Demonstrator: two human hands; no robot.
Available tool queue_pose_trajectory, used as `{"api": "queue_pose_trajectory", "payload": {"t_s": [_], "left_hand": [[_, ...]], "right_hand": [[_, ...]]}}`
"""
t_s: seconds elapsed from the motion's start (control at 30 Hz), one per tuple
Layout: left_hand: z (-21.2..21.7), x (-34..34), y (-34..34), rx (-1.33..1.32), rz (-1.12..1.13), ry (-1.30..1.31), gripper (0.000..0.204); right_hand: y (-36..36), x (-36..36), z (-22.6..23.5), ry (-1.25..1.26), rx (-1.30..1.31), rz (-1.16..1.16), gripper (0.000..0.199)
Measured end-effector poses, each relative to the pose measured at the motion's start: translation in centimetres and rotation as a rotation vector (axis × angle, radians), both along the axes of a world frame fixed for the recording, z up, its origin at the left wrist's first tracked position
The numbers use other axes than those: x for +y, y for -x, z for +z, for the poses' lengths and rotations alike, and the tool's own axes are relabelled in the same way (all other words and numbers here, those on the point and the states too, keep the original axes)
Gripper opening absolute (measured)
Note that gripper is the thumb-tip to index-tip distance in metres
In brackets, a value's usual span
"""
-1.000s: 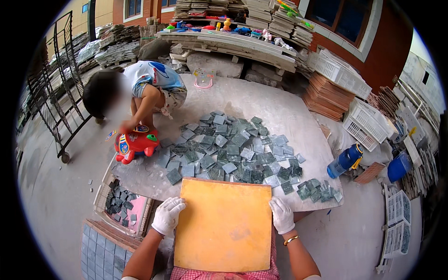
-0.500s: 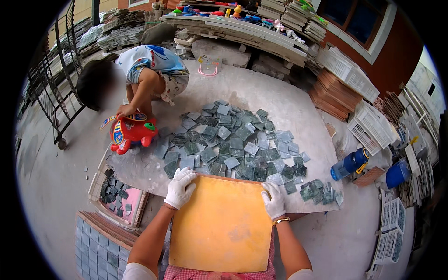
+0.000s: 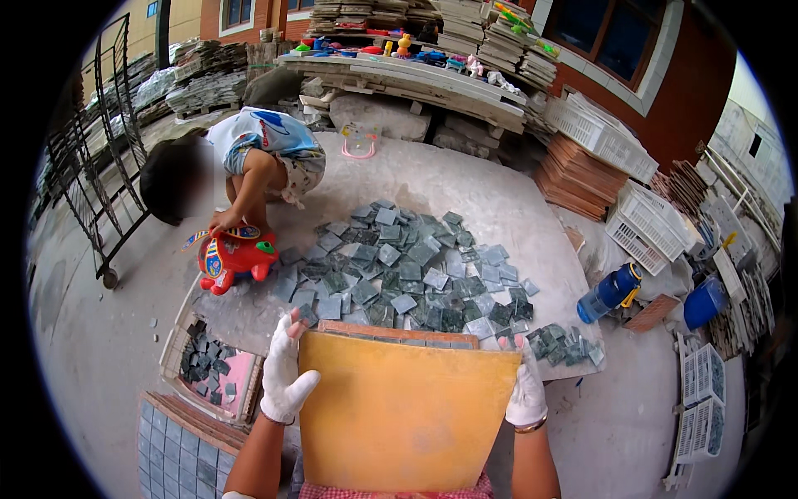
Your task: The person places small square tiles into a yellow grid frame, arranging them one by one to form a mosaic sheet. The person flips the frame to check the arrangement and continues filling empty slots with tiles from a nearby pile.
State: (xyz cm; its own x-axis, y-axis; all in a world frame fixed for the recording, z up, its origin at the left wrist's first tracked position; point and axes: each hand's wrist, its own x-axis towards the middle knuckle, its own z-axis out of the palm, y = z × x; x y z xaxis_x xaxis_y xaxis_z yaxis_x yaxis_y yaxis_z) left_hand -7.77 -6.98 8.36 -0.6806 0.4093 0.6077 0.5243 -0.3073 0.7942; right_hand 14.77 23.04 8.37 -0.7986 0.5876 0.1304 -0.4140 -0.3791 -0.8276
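Observation:
A yellow board (image 3: 407,407) lies in front of me, tilted, its right far corner lifted. Beneath its far edge show a reddish backing board (image 3: 399,335) and a strip of grey tiles. My left hand (image 3: 285,374), in a white glove with bare fingertips, stands at the board's left edge, fingers stretched upward and thumb spread over the board's surface. At the right edge my right hand (image 3: 525,387), gloved the same way, grips the yellow board, its fingers partly hidden. Just beyond, a heap of grey-green square stone tiles (image 3: 407,270) covers the worktable (image 3: 499,191).
At far left a person (image 3: 266,158) crouches, hand on a red toy (image 3: 237,258). A crate (image 3: 174,341) of tile pieces and a tiled sheet (image 3: 179,445) are at lower left. A blue bottle (image 3: 609,293) stands right, near white crates (image 3: 652,224).
The yellow board has shifted and tilted, uncovering the backing board behind it. My left hand has moved down and left, opening out; my right hand has moved right and down the edge.

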Motion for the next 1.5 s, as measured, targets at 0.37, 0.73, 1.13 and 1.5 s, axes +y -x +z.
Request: {"api": "queue_pose_trajectory", "payload": {"t_s": [0.37,0.73,1.13,1.5], "left_hand": [[-5.6,-11.7,-12.1,-0.887,-0.348,0.533,0.054],[-2.9,-8.9,-7.5,-0.685,0.142,0.052,0.029],[-7.1,-3.0,-10.0,0.478,0.16,1.086,0.075],[-6.8,3.1,0.9,0.611,0.232,1.099,0.077]], "right_hand": [[-15.0,-9.5,-6.1,-0.438,-0.654,0.278,0.041],[-5.8,-2.2,4.0,-0.325,-0.103,-0.414,0.049],[3.1,13.4,1.4,-1.804,-0.962,-0.826,0.035],[5.9,11.3,-4.2,-1.732,-1.182,-0.221,0.056]]}}
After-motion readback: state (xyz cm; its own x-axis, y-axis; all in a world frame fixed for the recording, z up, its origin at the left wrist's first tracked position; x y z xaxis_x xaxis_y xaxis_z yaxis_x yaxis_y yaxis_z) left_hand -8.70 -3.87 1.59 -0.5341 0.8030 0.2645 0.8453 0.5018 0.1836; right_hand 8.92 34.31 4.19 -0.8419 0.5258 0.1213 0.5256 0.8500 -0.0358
